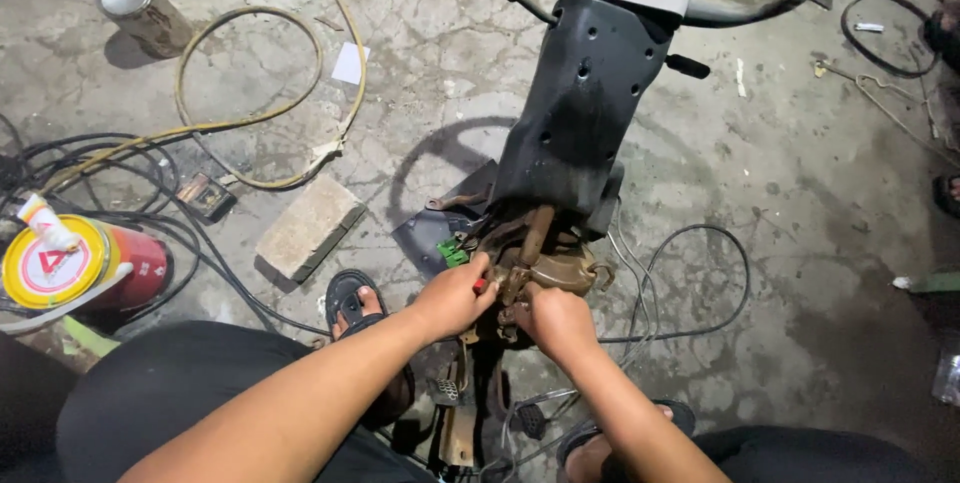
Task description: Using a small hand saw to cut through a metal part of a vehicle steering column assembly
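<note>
Both hands work at the rusty bracket (545,268) under the black scooter column (575,113) lying on the concrete floor (800,193). The left hand (455,295) has its grip closed on a small red-handled tool (480,285). The right hand (558,321) clutches the bracket's lower edge. A brick (308,226) lies nearby to the left.

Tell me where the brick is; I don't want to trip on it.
In the head view, the brick lies on the concrete floor, left of the hands, between the yellow hose and the sandalled left foot.
</note>
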